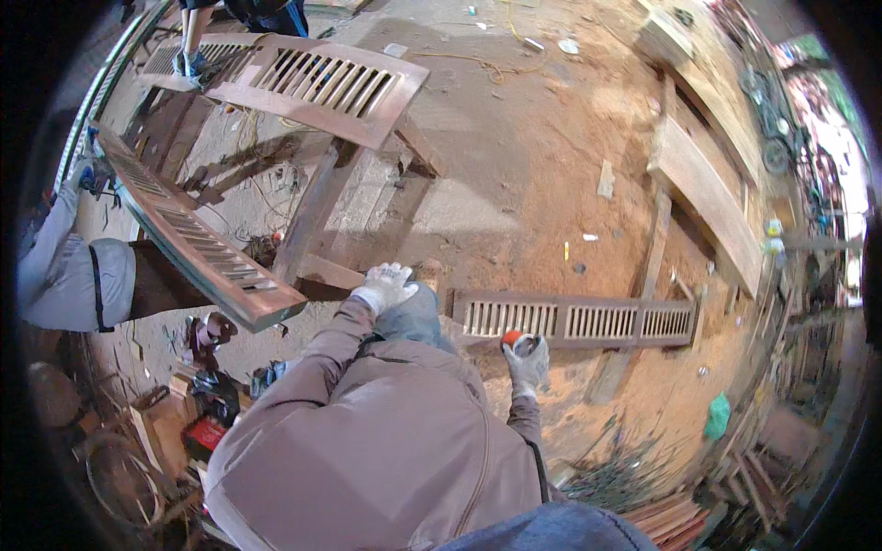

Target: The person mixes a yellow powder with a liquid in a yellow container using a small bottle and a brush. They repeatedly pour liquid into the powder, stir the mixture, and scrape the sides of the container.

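Note:
My left hand [386,286], in a pale work glove, lies on my blue-trousered knee [413,321] with its fingers laid out. In the other pale glove, my right hand [527,364] is closed round a small object [512,339] with a round orange part and a dark, rounded part; its exact kind is unclear. That hand is at the near edge of a long slatted wooden panel [597,320], which lies to my right across a timber support. Whether the object touches the panel I cannot tell.
At left, a person in grey [78,285] is beside a curved slatted panel [188,225]. Beyond, another person's blue-gloved hand [191,66] is over a slatted panel [390,96] on trestles. Boards [707,197] rest at right. Wood scraps [661,523] and a green bag [718,416] lie nearby.

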The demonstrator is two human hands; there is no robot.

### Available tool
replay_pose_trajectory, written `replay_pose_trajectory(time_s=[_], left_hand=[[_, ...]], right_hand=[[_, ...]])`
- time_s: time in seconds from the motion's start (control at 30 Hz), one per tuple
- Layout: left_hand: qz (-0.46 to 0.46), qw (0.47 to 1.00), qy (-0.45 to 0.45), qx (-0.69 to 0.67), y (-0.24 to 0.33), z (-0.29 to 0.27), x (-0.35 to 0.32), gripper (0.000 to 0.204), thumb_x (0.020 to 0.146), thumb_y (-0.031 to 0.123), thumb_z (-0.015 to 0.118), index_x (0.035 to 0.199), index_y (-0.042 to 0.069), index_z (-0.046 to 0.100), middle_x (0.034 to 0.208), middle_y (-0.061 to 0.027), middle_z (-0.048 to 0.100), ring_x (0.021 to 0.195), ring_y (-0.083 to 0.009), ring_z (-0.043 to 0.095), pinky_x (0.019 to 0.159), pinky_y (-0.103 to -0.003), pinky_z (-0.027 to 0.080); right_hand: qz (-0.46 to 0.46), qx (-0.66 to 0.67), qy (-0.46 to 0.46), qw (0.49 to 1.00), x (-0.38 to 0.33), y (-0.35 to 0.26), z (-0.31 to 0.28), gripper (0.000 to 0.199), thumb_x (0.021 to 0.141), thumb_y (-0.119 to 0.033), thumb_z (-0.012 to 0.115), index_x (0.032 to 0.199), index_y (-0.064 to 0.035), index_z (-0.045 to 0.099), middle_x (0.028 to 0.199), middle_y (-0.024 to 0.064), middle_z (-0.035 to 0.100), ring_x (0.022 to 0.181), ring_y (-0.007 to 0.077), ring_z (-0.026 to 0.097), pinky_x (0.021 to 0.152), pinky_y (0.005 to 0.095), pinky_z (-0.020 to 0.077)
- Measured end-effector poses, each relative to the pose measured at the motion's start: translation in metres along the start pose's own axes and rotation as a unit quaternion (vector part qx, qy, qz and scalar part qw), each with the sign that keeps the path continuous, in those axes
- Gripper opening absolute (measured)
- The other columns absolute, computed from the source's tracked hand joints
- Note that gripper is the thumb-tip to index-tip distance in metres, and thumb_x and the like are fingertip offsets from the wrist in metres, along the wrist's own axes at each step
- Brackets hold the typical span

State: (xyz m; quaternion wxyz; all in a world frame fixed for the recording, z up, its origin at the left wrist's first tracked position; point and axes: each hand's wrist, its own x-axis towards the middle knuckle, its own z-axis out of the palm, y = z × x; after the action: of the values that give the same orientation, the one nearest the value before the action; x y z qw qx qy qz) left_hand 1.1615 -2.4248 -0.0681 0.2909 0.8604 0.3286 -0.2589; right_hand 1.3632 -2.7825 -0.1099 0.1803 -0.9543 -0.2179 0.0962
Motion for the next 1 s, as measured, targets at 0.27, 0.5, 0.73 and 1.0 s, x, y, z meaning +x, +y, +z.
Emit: replay_pose_trajectory(time_s=[0.27, 0.5, 0.73, 1.0], left_hand=[[0.112, 0.991, -0.025, 0.074, 0.077, -0.141, 0.155, 0.057, 0.096, 0.051, 0.048, 0.133, 0.009, 0.059, 0.132, -0.0174, 0.061, 0.125, -0.0352, 0.057, 0.105, -0.049, 0.043], [-0.005, 0.993, -0.012, -0.121, 0.108, -0.215, 0.297, 0.062, 0.096, 0.052, 0.05, 0.139, 0.007, 0.054, 0.136, -0.02, 0.059, 0.127, -0.0376, 0.055, 0.107, -0.05, 0.042], [-0.108, 0.963, 0.084, -0.234, 0.092, -0.269, 0.326, 0.059, 0.093, 0.049, 0.058, 0.131, 0.004, 0.059, 0.126, -0.0227, 0.065, 0.12, -0.036, 0.061, 0.103, -0.046, 0.046], [-0.247, 0.91, 0.165, -0.29, 0.053, -0.399, 0.463, 0.05, 0.092, 0.046, 0.06, 0.126, 0.01, 0.063, 0.121, -0.0183, 0.067, 0.115, -0.0365, 0.063, 0.1, -0.048, 0.049]], right_hand=[[0.255, 0.031, -0.155, 0.954, 0.095, 0.072, -0.015, 0.082, 0.064, -0.044, 0.089, 0.128, -0.0049, 0.055, 0.12, 0.0201, 0.06, 0.115, 0.0375, 0.058, 0.098, 0.046, 0.0471], [0.246, -0.068, -0.239, 0.937, 0.296, 0.089, -0.028, 0.065, 0.067, -0.046, 0.084, 0.115, -0.0073, 0.062, 0.113, 0.02, 0.06, 0.108, 0.0369, 0.059, 0.095, 0.0461, 0.0479], [-0.043, -0.141, -0.284, 0.947, 0.711, -0.079, -0.06, 0.052, 0.07, -0.048, 0.081, 0.102, -0.0089, 0.069, 0.109, 0.0216, 0.06, 0.106, 0.0395, 0.06, 0.094, 0.0479, 0.0484], [-0.092, 0.029, 0.009, 0.995, 1.077, -0.355, -0.01, 0.096, 0.065, -0.045, 0.092, 0.137, 0.0013, 0.047, 0.132, 0.0217, 0.059, 0.122, 0.038, 0.058, 0.101, 0.0473, 0.0479]])
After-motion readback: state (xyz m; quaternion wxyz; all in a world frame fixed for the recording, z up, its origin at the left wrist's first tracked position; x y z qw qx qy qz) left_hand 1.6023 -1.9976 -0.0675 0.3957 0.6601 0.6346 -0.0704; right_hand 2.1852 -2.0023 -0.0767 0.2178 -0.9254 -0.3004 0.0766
